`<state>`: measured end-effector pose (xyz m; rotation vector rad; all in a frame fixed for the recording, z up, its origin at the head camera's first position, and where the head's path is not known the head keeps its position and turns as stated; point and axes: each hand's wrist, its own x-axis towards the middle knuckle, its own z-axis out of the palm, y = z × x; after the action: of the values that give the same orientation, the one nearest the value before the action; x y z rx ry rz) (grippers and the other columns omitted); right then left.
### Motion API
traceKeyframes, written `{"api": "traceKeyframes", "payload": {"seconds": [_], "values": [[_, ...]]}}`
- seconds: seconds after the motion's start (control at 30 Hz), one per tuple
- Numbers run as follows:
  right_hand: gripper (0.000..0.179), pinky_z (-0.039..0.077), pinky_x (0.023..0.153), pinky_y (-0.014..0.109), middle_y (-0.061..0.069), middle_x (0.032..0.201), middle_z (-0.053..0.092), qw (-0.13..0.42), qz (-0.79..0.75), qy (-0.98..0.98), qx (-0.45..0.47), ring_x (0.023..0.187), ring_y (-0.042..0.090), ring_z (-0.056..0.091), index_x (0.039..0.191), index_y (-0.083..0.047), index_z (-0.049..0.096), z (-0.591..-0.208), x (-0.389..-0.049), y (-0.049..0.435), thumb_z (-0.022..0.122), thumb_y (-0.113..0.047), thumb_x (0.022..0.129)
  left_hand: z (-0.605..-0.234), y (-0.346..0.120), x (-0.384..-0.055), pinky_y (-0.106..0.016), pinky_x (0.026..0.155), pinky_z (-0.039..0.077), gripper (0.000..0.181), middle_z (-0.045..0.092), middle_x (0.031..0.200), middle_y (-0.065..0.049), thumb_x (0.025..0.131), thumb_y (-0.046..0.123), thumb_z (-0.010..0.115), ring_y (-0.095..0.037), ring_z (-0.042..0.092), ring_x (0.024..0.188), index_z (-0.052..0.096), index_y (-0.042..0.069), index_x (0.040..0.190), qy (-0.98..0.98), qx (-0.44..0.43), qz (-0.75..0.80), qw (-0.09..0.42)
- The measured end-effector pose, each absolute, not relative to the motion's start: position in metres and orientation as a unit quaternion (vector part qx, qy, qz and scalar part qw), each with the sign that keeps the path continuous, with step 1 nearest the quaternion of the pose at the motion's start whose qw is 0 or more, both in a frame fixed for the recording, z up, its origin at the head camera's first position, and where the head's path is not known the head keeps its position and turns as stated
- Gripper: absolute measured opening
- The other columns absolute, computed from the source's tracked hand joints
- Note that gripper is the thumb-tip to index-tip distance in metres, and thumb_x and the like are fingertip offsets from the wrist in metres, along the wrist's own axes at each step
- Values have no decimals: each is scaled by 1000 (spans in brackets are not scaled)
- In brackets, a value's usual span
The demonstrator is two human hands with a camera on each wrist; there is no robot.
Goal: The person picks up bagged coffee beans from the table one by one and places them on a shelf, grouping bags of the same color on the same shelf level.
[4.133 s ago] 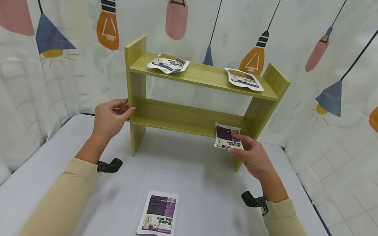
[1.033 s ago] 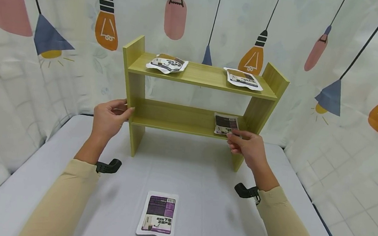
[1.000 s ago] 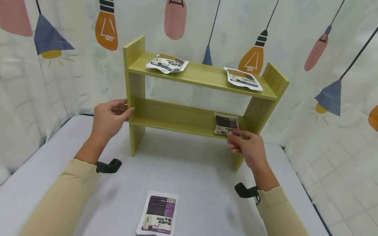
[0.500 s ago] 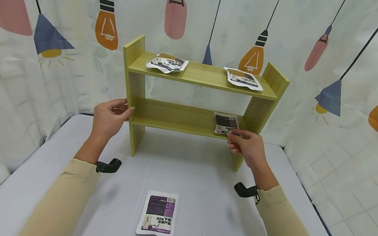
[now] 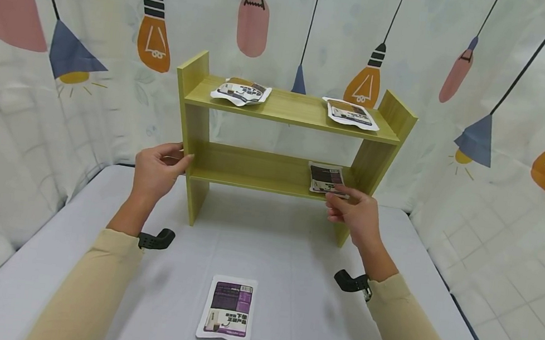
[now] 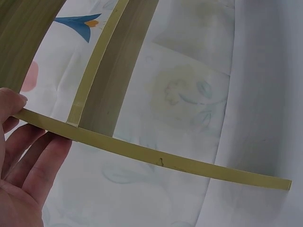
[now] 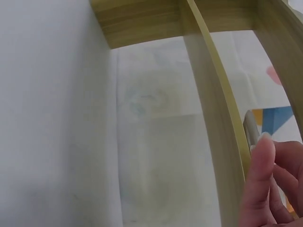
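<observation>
In the head view a yellow-green wooden shelf [image 5: 252,169] stands on the white table. My left hand [image 5: 157,171] grips its left side panel, thumb in front and fingers behind; the left wrist view shows the panel edge [image 6: 142,150] between them. On the right of the lower board lies a flat pouch [image 5: 326,177] with a dark label. My right hand [image 5: 355,213] pinches its near right corner, at the board's front edge. In the right wrist view the thumb [image 7: 261,172] is against that edge, beside the pouch's end [image 7: 251,126]; the other fingers are partly hidden.
Two white pouches lie on the upper board, one at the left [image 5: 242,92] and one at the right [image 5: 351,114]. A purple-labelled pouch [image 5: 228,309] lies on the table [image 5: 296,318] in front. Patterned curtains [image 5: 289,26] surround the table.
Over the last seconds my right hand carried the dark-labelled pouch back onto the lower board. Since half a second ago, the right thumb and forefinger have spread slightly. The left hand stays put.
</observation>
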<state>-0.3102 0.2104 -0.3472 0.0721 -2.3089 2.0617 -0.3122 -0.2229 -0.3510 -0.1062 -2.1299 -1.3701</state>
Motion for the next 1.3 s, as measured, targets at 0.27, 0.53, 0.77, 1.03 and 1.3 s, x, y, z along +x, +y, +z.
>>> {"api": "traceKeyframes", "payload": {"seconds": [0.27, 0.53, 0.77, 1.03, 1.3], "values": [[46, 64, 68, 29, 5, 84, 77, 47, 643, -763, 40, 65, 11, 72, 133, -3, 67, -351, -298, 207, 78, -22, 92, -351, -222, -311, -11, 66, 58, 39, 74, 105, -26, 93, 22, 76, 12, 65, 73, 73, 2, 126, -803, -46, -513, 299], [39, 65, 68, 31, 6, 86, 75, 52, 629, -773, 58, 65, 14, 71, 129, -4, 70, -363, -284, 199, 77, -19, 93, -350, -223, -311, -11, 65, 57, 39, 74, 106, -28, 93, 21, 76, 13, 64, 74, 72, 1, 126, -802, -50, -512, 305], [37, 65, 69, 32, 17, 106, 75, 40, 633, -771, 53, 71, 18, 72, 127, -5, 72, -384, -269, 186, 77, -17, 93, -351, -222, -311, -11, 65, 57, 40, 74, 106, -27, 93, 22, 76, 13, 64, 74, 72, 1, 127, -804, -46, -510, 302], [36, 65, 71, 31, 18, 109, 73, 22, 636, -769, 63, 81, 25, 74, 126, -5, 72, -407, -252, 173, 78, -16, 92, -351, -222, -311, -11, 65, 58, 39, 74, 106, -26, 93, 21, 76, 13, 65, 74, 72, 1, 127, -802, -47, -513, 302], [35, 65, 75, 31, 12, 109, 75, -27, 626, -776, 69, 93, 38, 74, 122, -11, 75, -431, -235, 156, 81, -19, 89, -351, -223, -311, -12, 65, 58, 39, 74, 105, -27, 93, 20, 76, 13, 65, 74, 72, 2, 127, -801, -47, -514, 303]]}}
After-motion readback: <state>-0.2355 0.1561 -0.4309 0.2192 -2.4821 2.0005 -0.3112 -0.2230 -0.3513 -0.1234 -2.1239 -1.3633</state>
